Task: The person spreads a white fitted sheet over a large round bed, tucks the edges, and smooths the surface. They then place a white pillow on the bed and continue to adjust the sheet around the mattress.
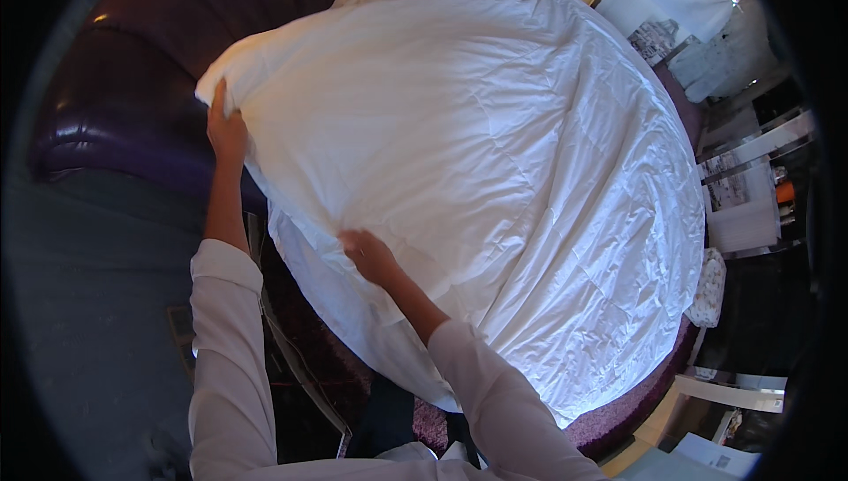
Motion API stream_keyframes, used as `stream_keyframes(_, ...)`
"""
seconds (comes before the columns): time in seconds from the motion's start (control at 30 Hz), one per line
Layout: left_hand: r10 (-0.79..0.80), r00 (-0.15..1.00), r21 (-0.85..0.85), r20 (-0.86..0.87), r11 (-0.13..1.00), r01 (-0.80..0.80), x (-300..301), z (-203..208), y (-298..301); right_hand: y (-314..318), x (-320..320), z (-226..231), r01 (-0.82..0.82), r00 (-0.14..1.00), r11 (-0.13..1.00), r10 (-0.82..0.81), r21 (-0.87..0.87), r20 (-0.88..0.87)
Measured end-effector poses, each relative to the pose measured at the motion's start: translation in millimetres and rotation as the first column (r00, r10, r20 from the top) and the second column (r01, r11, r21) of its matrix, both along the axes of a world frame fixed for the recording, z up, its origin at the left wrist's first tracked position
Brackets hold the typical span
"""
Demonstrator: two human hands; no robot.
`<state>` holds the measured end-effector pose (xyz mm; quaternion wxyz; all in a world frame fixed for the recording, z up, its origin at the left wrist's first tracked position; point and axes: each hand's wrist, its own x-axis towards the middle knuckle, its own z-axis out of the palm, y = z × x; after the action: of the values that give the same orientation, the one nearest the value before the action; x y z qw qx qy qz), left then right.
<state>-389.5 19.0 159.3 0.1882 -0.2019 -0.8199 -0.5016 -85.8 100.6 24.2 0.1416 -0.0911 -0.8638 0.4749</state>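
A large white duvet (442, 128) spreads over a rounded bed, its right half full of creases and its upper left part smoother. At the duvet's left corner my left hand (228, 132) is closed on the edge, with the fingers wrapped over the fabric. My right hand (369, 256) lies lower along the same near-left edge, its fingers curled against the white cloth and slightly blurred. Between the two hands the edge runs slanting down, and a lower fold of the cloth hangs beneath it. What the bed looks like under the duvet is hidden.
A dark purple padded leather headboard (132, 83) curves around the upper left. Purple shaggy carpet (618, 419) shows below the duvet. A white patterned bundle (707, 291) lies at the right edge. Shelves with white panels (742, 216) stand farther right. A grey-blue surface fills the left.
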Motion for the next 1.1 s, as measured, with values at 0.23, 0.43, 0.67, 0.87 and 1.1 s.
stream_keyframes(0.23,0.045,0.976,-0.318,0.215,0.948,0.026,18.6,-85.5,-40.5,-35.7,156.4,6.3,0.258,0.92,0.958,-0.283,0.126,0.272)
stream_keyframes(0.43,0.014,0.981,-0.195,0.194,0.98,0.024,93.9,-170.8,-53.2,-71.6,233.7,28.1,0.207,0.836,0.915,-0.349,0.345,0.423)
stream_keyframes(0.67,0.353,0.557,-0.326,0.752,0.933,-0.152,228.0,-253.0,-25.5,-63.5,263.1,-26.3,0.149,0.794,0.85,-0.407,0.505,0.451)
stream_keyframes(0.87,-0.115,0.258,0.206,0.959,0.91,-0.36,183.9,-267.9,-27.9,-43.7,290.5,-25.1,0.259,0.768,0.927,-0.367,0.27,0.525)
stream_keyframes(1.1,-0.253,0.698,0.396,0.67,0.917,-0.048,206.3,-134.2,-49.3,-83.2,315.4,1.4,0.115,0.715,0.992,-0.121,0.055,0.688)
